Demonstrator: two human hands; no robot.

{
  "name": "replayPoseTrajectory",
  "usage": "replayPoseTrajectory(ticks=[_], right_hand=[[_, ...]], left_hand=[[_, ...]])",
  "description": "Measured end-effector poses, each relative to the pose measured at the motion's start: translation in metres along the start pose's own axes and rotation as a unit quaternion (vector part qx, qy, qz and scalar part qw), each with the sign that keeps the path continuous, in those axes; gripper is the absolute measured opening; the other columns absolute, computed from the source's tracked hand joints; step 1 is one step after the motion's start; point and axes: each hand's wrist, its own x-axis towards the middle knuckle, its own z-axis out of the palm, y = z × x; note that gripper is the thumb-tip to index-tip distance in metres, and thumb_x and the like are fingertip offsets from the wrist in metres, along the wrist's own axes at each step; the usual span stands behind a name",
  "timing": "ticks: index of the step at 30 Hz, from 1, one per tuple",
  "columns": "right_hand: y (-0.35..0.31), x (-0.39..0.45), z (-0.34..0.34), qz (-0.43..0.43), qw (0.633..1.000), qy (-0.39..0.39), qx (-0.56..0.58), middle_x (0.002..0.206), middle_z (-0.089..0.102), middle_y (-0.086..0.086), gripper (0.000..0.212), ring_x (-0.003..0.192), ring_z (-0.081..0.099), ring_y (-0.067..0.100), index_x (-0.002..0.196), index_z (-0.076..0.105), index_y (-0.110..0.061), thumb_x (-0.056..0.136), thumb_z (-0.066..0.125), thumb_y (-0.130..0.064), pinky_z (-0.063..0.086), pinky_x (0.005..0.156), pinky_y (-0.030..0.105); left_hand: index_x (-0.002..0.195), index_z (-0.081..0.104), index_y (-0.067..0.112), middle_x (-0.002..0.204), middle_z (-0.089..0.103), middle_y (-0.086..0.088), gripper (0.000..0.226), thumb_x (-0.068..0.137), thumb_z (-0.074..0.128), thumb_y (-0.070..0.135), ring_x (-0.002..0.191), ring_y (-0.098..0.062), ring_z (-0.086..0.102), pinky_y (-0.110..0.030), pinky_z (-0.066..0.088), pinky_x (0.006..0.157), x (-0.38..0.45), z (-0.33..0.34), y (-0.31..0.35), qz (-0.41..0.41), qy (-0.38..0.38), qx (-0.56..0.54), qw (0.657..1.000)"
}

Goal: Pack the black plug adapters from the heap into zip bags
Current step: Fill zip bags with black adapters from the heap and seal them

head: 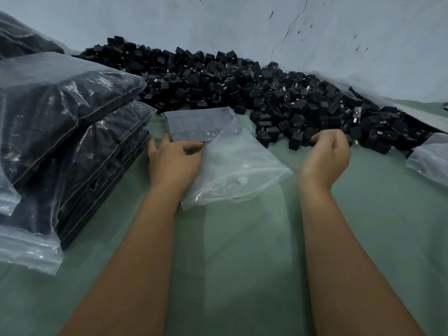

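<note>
A big heap of black plug adapters [242, 86] lies along the wall on the green surface. In front of it lies a clear zip bag [232, 166], partly filled at its far end with flat rows of adapters [194, 127]. My left hand [173, 161] rests at the bag's open edge, with the thumb and fingers pinching the plastic beside the packed rows. My right hand [327, 156] is at the heap's near edge, with its fingers curled around black adapters there; the hand hides how many.
Filled zip bags of adapters [68, 122] are stacked at the left. Another clear bag [431, 161] lies at the right edge. The grey wall [242, 25] stands behind the heap. The green surface [237, 263] reaches toward me between my forearms.
</note>
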Motion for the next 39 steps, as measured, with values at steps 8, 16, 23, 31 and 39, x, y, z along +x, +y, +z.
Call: replayPoseTrajectory(ticks=[8, 16, 23, 31, 39], right_hand=[[0.034, 0.015, 0.007, 0.037, 0.954, -0.239, -0.175, 0.121, 0.047, -0.003, 0.026, 0.111, 0.046, 0.008, 0.107, 0.065, -0.037, 0.089, 0.049, -0.028, 0.033, 0.091, 0.019], [0.035, 0.022, 0.010, 0.070, 0.878, -0.303, -0.364, 0.157, 0.012, 0.002, 0.051, 0.143, 0.010, 0.022, 0.142, 0.034, -0.044, 0.091, 0.040, -0.045, 0.011, 0.116, 0.040], [0.039, 0.023, 0.009, 0.051, 0.873, -0.296, -0.383, 0.156, 0.016, 0.000, 0.057, 0.142, 0.014, 0.021, 0.146, 0.029, -0.037, 0.090, 0.040, -0.044, 0.014, 0.115, 0.039], [0.037, 0.018, 0.008, 0.020, 0.910, -0.236, -0.341, 0.136, 0.045, -0.003, 0.044, 0.126, 0.039, 0.019, 0.132, 0.052, -0.035, 0.088, 0.045, -0.037, 0.034, 0.103, 0.034], [0.022, 0.005, -0.008, 0.094, 0.990, -0.105, 0.005, 0.078, 0.055, -0.007, 0.030, 0.062, 0.050, 0.002, 0.083, 0.050, -0.026, 0.071, 0.078, -0.026, 0.042, 0.059, 0.014]], left_hand=[[0.109, 0.072, 0.033, 0.142, 0.054, 0.007, 0.029, 0.086, 0.066, 0.017, 0.135, -0.018, 0.033, -0.039, 0.022, 0.114, -0.001, 0.009, 0.005, 0.255, 0.006, 0.089, 0.963], [0.129, 0.058, 0.041, 0.156, 0.036, 0.004, 0.045, 0.086, 0.065, 0.035, 0.145, -0.016, 0.025, -0.032, 0.009, 0.115, 0.000, 0.013, -0.002, 0.221, -0.059, 0.174, 0.958], [0.109, 0.072, 0.034, 0.135, 0.059, 0.006, 0.032, 0.080, 0.072, 0.020, 0.132, -0.016, 0.045, -0.039, 0.026, 0.113, -0.004, 0.009, 0.002, 0.266, -0.034, 0.108, 0.957], [0.082, 0.071, 0.037, 0.080, 0.067, 0.022, 0.002, 0.082, 0.072, 0.038, 0.088, 0.003, 0.061, -0.030, 0.052, 0.085, -0.021, 0.004, 0.011, 0.239, -0.084, 0.018, 0.967], [0.116, 0.064, 0.045, 0.097, 0.068, 0.019, 0.042, 0.076, 0.072, 0.059, 0.095, 0.002, 0.059, -0.018, 0.045, 0.080, -0.029, -0.001, 0.014, 0.224, -0.198, -0.009, 0.954]])
